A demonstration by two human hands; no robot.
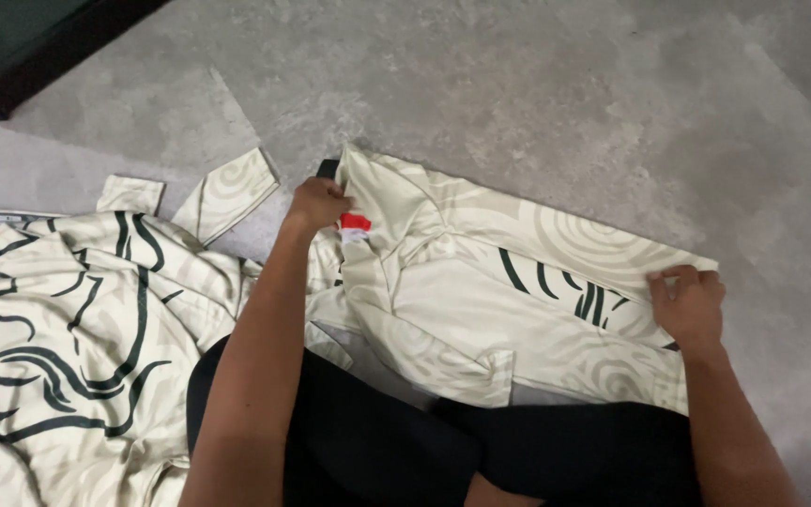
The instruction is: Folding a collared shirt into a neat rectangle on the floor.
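Note:
A cream garment (481, 291) with pale swirl print and dark green stripes lies partly folded on the grey floor in front of me. My left hand (316, 205) grips its collar area, right by a small red and white tag (354, 226). My right hand (689, 302) pinches the garment's right edge near its corner. Both arms reach over my black-clad legs (405, 441).
A second cream cloth (58, 329) with bold dark green line patterns lies spread at the left. A dark-framed glass panel (21, 42) stands at the top left corner. Grey concrete-look floor (537, 84) stretches beyond the garments.

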